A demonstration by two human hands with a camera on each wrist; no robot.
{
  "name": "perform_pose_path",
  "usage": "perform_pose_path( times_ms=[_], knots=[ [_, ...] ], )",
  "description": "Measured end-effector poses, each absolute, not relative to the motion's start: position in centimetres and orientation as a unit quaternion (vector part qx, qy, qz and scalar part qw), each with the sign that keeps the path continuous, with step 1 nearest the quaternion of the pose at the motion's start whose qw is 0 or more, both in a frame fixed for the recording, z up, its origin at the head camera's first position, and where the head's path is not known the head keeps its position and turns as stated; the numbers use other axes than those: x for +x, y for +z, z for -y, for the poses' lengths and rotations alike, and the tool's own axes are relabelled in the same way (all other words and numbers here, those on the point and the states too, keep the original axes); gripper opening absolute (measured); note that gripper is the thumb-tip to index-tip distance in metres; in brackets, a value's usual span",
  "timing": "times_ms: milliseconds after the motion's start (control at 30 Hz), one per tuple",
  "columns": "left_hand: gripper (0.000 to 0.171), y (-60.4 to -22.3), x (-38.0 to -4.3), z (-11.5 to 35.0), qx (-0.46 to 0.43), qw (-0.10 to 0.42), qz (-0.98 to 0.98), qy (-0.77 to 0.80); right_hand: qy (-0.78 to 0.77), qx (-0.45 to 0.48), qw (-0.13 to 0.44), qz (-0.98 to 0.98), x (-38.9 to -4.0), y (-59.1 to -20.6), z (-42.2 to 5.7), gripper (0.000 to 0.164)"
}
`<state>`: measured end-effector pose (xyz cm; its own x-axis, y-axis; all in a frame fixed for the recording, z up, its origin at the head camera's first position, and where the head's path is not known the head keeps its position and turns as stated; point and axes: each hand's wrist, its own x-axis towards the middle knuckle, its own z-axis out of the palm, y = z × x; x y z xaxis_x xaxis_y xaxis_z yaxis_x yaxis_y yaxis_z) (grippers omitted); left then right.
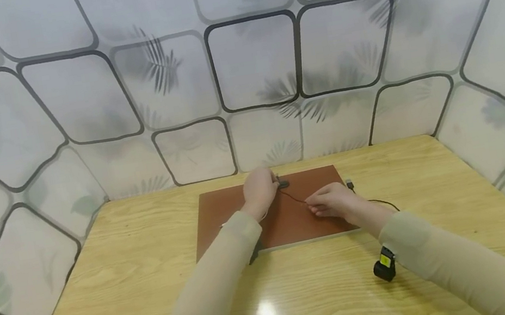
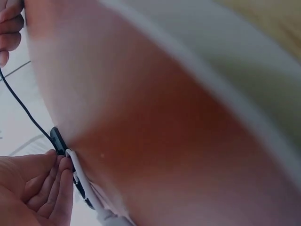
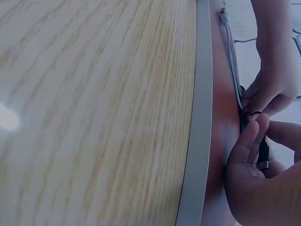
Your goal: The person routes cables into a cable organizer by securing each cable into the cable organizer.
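My left hand [image 1: 260,192] is over the far edge of a reddish-brown board [image 1: 292,222]. Its thumb and fingertips pinch a thin black cable [image 2: 22,106] right beside a small dark clip-like piece [image 1: 284,184]. To the right, my right hand [image 1: 331,201] pinches the same cable between thumb and fingers, and the length between the hands runs fairly straight. Past the right hand, the cable's USB plug [image 1: 349,184] sticks out; the right wrist view shows this plug [image 3: 263,162] beside the fingers. A white cable [image 2: 83,176] lies by the left fingertips, partly hidden by the left arm.
The board lies on a wood-grain table [image 1: 138,252] with a pale front edge [image 3: 197,117]. Another plug [image 3: 223,15] ends the white cable. A small black device [image 1: 384,264] hangs at the right cuff. Patterned curtain [image 1: 257,63] surrounds the table's back and sides.
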<state>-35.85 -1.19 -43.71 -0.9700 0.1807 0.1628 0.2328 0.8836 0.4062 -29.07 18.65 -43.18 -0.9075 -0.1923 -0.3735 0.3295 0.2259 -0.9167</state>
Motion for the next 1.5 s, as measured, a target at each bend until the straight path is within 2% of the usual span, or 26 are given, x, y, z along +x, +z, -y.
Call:
perform_pose_path(
  times_ms=[633, 933, 1200, 1500],
  knots=[
    [0.009, -43.1, -36.7, 0.9, -0.104, 0.032, 0.975, -0.193, -0.551, -0.012, 0.166, -0.818, -29.7, -43.3, -17.7, 0.027],
    [0.011, -42.8, -36.3, 1.3, -0.096, 0.001, 0.969, -0.229, -0.489, -0.043, 0.137, -0.860, -29.7, -43.4, -18.0, 0.018],
    [0.016, -42.6, -36.2, 2.0, -0.091, -0.025, 0.950, -0.299, -0.337, -0.083, 0.089, -0.934, -29.6, -43.0, -17.9, 0.013],
    [0.019, -43.0, -35.6, 2.8, -0.079, -0.053, 0.913, -0.396, -0.317, -0.107, 0.086, -0.938, -29.2, -43.1, -17.3, 0.012]
  ],
)
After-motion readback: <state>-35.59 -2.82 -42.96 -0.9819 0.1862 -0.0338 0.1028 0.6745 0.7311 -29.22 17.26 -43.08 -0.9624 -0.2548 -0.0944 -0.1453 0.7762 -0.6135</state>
